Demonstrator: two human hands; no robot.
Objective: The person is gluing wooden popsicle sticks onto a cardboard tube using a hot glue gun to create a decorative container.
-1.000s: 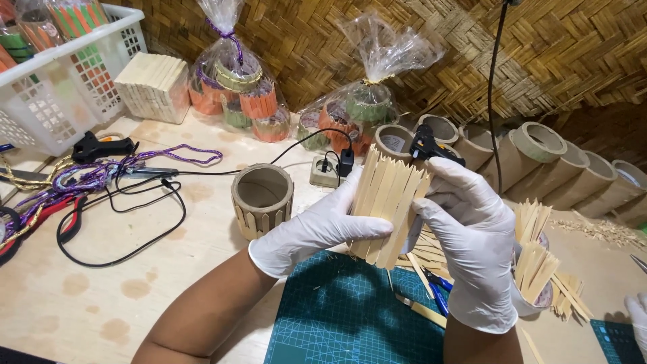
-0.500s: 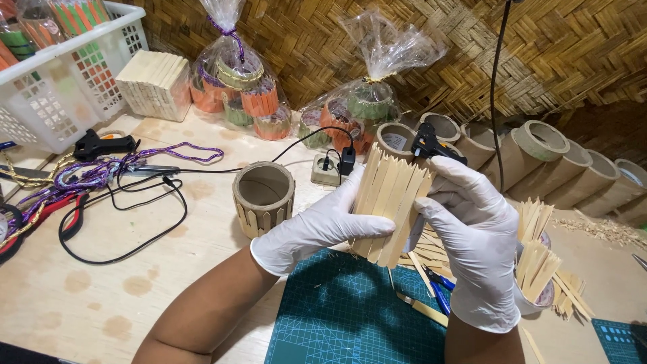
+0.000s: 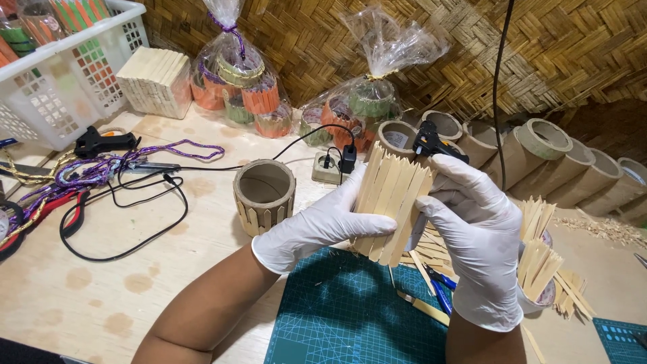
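Note:
Both my hands wear white gloves and grip one object: a cylinder clad in pale wooden sticks [image 3: 393, 201], held tilted above a green cutting mat [image 3: 357, 317]. My left hand [image 3: 317, 226] wraps it from the left, and my right hand [image 3: 475, 229] holds it from the right. A black glue gun [image 3: 431, 143] stands just behind my right hand. To the left stands a cardboard tube [image 3: 263, 195] with short sticks glued around its base.
Loose pointed sticks fill a small cup [image 3: 539, 259] at the right. Several bare cardboard tubes [image 3: 539, 145] lie along the woven wall. Wrapped finished holders [image 3: 236, 84], a stick block [image 3: 156, 81], a white basket [image 3: 60, 74], cables, purple cord [image 3: 135, 158] and a power socket [image 3: 330, 168] sit behind.
None beyond a slight shift of my hands on the stick-clad cylinder.

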